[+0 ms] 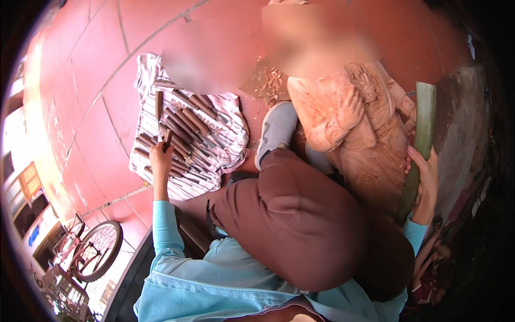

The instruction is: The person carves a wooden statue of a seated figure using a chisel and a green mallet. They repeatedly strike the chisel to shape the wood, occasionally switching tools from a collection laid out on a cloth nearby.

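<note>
My left hand (160,159) is closed on the dark wooden handle of a carving chisel (168,138), over the left edge of a striped cloth (147,72). Several more chisels (188,121) with brown handles lie side by side on this cloth. On the right, my right hand (426,174) wraps round a long green wooden bar (425,107) that stands at a slant beside a carved wooden figure (370,161). The figure, reddish brown, shows a carved hand and robe folds. Its top end is blurred.
Wood shavings (272,83) lie on the red tiled floor (115,126) beyond my grey shoe (278,129). A bicycle (96,251) stands at the lower left. A grey slab (456,129) is at the far right, past the green bar.
</note>
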`<state>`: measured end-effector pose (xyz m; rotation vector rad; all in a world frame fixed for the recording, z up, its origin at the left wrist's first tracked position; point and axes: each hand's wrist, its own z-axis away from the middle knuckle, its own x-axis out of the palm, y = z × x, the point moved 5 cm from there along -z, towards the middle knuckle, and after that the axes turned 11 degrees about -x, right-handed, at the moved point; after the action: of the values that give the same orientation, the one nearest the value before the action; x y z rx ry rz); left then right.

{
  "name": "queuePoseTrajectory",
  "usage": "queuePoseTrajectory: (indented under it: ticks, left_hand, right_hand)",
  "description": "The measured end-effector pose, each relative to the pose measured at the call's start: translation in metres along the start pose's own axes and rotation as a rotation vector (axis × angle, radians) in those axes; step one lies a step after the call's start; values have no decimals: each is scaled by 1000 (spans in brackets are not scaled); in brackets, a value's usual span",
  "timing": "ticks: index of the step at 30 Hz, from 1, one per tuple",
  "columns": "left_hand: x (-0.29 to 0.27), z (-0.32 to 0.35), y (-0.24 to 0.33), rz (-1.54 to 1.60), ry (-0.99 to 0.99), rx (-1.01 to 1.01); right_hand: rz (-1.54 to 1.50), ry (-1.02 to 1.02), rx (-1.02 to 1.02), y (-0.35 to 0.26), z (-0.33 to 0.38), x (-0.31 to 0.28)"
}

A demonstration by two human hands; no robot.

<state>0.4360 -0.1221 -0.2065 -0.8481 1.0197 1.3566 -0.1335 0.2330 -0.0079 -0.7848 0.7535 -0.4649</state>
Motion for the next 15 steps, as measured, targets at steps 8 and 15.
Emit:
queuePoseTrajectory:
  ticks: [8, 15]
  left_hand:
    - [25, 33, 13, 488, -156, -179]
    - [48, 9, 89, 387, 98, 272]
  right_hand:
    - [-51, 14, -54, 7, 0, 0]
    - [-36, -10, -87, 5, -1, 6]
